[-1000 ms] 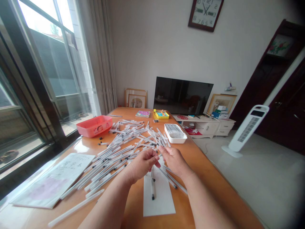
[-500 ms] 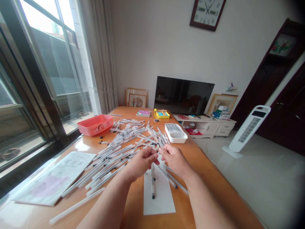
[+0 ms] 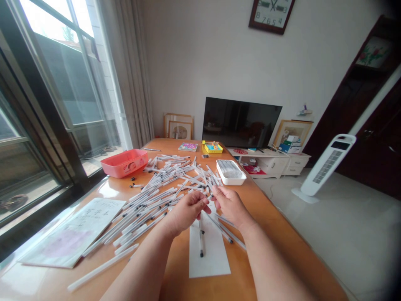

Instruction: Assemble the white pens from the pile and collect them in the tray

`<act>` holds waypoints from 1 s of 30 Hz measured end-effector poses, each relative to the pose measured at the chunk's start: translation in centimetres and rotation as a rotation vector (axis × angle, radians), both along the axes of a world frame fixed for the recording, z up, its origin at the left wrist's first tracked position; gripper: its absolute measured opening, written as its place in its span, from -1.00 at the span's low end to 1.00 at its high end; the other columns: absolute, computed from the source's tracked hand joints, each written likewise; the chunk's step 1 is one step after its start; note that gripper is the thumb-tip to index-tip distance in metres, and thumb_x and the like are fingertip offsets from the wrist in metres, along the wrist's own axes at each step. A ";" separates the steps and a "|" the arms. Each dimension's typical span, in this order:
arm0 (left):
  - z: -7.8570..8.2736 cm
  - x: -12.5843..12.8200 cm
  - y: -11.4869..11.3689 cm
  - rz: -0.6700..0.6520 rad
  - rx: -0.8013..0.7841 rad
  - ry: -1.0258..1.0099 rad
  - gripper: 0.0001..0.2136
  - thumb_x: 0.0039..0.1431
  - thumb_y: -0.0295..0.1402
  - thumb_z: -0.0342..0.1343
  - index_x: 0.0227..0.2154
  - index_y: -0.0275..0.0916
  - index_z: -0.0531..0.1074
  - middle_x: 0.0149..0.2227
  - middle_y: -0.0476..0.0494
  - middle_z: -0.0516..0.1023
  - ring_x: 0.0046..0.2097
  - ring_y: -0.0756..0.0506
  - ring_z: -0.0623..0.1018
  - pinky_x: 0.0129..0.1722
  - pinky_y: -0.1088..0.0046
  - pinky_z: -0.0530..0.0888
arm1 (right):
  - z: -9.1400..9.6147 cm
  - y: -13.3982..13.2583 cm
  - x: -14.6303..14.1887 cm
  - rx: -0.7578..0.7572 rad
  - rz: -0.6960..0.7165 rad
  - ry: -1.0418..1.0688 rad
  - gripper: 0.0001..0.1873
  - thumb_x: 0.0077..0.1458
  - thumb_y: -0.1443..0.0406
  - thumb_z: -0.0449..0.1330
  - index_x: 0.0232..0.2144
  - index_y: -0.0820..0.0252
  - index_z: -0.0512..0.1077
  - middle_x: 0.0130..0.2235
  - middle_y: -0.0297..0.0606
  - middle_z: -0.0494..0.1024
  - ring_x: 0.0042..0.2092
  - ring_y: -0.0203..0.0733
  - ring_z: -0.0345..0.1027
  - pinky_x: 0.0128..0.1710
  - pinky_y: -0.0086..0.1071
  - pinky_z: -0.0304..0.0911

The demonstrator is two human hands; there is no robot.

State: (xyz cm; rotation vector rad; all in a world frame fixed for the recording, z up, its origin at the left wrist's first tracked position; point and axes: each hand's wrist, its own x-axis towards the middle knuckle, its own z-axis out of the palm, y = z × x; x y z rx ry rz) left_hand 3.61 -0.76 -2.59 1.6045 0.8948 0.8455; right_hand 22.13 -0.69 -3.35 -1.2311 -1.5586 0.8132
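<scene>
- Little had changed over the last second: the two hands worked at almost the same spot above the wooden, orange-brown desk, though their fingertips now sat slightly farther apart.
- The left hand was curled, thumb and forefinger drawn together; what, if anything, it gripped was too small to make out.
- The right hand was bent inward likewise, its thumb near the left fingertips; a tiny pale piece seemed to show there, but whether either hand gripped it was unclear.
- Beneath them, a narrow sheet of white paper lay toward the desk's near side, bearing a translucent white pen with a black end that had stayed put; nothing new had been laid down, so the handling looked to be mid-step.
- The many loose, slim, translucent white pens with black ends lay heaped across the middle of the desk, some reaching toward its near left corner.
- A white rectangular plastic tray holding more pens stood by the desk's right edge; a translucent pink plastic box stood by the left edge, with a pale paper notebook nearer on that side.
</scene>
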 end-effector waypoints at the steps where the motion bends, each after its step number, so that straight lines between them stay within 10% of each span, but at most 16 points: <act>1: 0.0 0.0 0.0 -0.001 -0.001 -0.007 -0.70 0.27 -0.06 0.05 -0.34 -0.23 0.36 -0.33 -0.15 0.61 -0.49 0.03 0.36 -0.45 0.48 0.29 | 0.1 0.0 0.0 -0.014 0.006 0.041 -0.46 0.26 -0.12 0.01 -0.46 0.18 0.40 -0.57 -0.37 0.35 -0.49 -0.28 0.19 -0.44 -0.40 0.15; 30: -0.3 1.1 0.2 0.107 0.070 -0.040 -0.67 0.18 -0.02 0.13 -0.36 -0.23 0.44 -0.33 -0.17 0.58 -0.36 -0.07 0.51 -0.36 0.42 0.41 | -0.5 0.2 -1.2 -0.031 -0.069 0.124 -0.55 0.18 -0.06 0.14 -0.48 0.18 0.40 -0.54 -0.33 0.49 -0.51 -0.29 0.26 -0.47 -0.43 0.18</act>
